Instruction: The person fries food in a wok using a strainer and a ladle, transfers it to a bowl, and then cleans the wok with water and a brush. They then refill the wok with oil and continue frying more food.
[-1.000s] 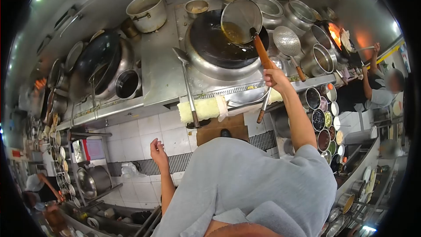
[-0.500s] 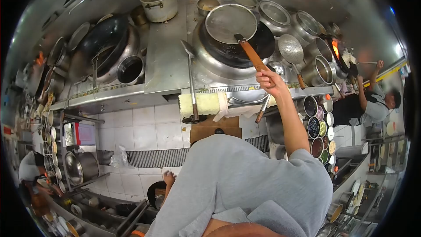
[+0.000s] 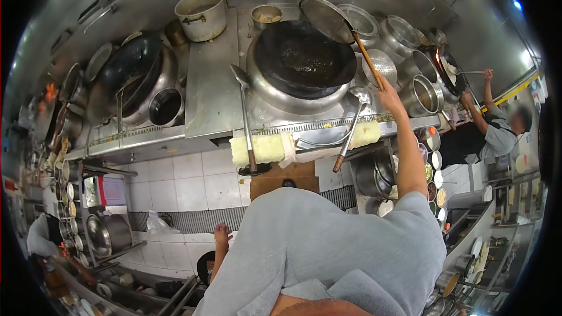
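Observation:
My right hand (image 3: 387, 96) is closed round the wooden handle of a round mesh strainer (image 3: 324, 19). The strainer is tilted at the back right rim of a black wok (image 3: 307, 58), beside several metal pots. A little dark liquid glistens in the wok's bottom. My left hand (image 3: 222, 234) hangs low at my side, fingers loosely apart, with nothing visible in it. Left of the wok a wok spatula (image 3: 246, 120) rests with its handle over a yellow towel (image 3: 257, 150). A ladle (image 3: 353, 129) lies to the right, its handle over the counter edge.
A perforated skimmer (image 3: 381, 65) lies behind my right hand. Steel pots (image 3: 422, 95) stand farther right, near a co-worker (image 3: 497, 131) at another wok. A second wok (image 3: 132, 76) and a big pot (image 3: 202, 17) are at left. Several seasoning containers (image 3: 433, 158) stand beside my right arm.
My right hand has moved right and slightly down. The strainer has shifted from above the wok to its back right, tilting and uncovering the wok. My left hand is slightly higher in view.

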Demonstrator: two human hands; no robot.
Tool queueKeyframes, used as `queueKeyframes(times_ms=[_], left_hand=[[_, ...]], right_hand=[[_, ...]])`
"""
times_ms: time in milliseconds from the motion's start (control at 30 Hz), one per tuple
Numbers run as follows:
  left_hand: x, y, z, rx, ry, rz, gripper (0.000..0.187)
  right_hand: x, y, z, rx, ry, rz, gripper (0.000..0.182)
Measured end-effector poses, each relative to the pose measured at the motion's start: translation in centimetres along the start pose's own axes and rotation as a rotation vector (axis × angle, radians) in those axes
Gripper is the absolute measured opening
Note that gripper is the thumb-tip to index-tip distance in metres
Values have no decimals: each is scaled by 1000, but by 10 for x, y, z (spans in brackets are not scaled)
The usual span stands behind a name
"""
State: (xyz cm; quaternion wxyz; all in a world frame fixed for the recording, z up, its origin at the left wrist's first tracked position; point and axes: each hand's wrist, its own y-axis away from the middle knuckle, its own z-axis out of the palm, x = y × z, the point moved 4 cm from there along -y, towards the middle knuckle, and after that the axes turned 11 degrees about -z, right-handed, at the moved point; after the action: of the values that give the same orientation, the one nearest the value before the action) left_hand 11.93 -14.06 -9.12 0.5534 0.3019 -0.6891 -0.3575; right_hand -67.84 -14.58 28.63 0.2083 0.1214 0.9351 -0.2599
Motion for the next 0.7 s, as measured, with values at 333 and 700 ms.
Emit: queueKeyframes(times_ms=[333,700], left_hand=[[13,-1,2,-18,-21,-32,23],[-51,14,-18,27,-22,-94,24]], right_hand=[[-59,28,26,-180,-779,776,71],[-115,30,89,-191,-1646,962,26]])
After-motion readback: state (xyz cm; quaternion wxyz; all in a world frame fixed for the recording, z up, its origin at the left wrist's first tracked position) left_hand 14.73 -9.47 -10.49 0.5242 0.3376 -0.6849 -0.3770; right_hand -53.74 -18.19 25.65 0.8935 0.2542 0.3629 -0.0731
